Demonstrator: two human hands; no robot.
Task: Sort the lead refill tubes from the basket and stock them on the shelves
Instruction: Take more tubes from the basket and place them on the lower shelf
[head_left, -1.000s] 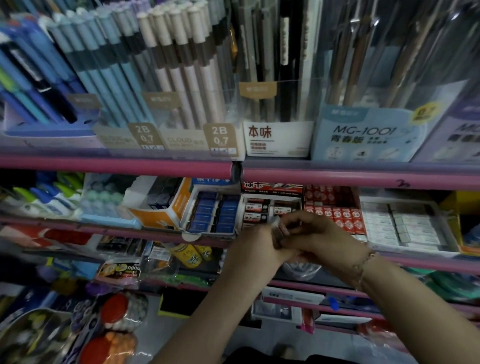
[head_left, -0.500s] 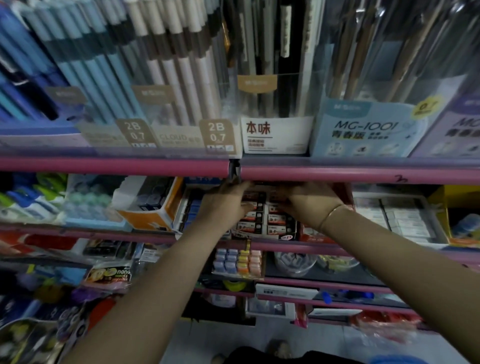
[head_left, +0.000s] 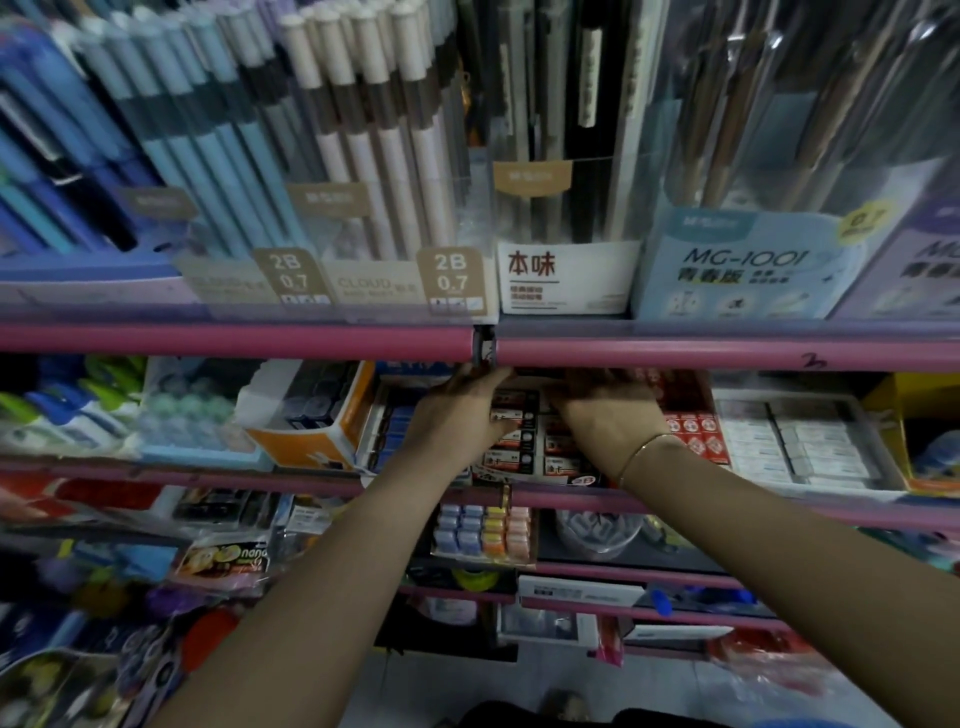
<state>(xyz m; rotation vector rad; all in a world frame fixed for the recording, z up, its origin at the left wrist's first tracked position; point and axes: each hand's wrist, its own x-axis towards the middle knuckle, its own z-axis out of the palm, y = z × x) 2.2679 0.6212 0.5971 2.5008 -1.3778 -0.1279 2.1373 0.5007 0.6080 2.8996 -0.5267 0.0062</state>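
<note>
Both my hands reach under the pink rail of the second shelf (head_left: 234, 340). My left hand (head_left: 457, 415) and my right hand (head_left: 602, 415) rest palm down over a display box (head_left: 524, 457) of small black, white and red lead refill packs. The fingertips of both hands are hidden in the shadow at the back of the box, so I cannot see whether they hold a tube. A thin bracelet circles my right wrist. No basket is in view.
Left of the box sit a tray of blue refill packs (head_left: 395, 431) and an orange carton (head_left: 311, 415); to the right, red packs (head_left: 691, 431) and white erasers (head_left: 800, 441). Mechanical pencil displays (head_left: 363, 156) fill the shelf above. Lower shelves hold more stationery.
One second ago my hands were together in front of the shelf, fingering a small tube. They have since moved up and forward into the refill box under the rail, and the view has come closer.
</note>
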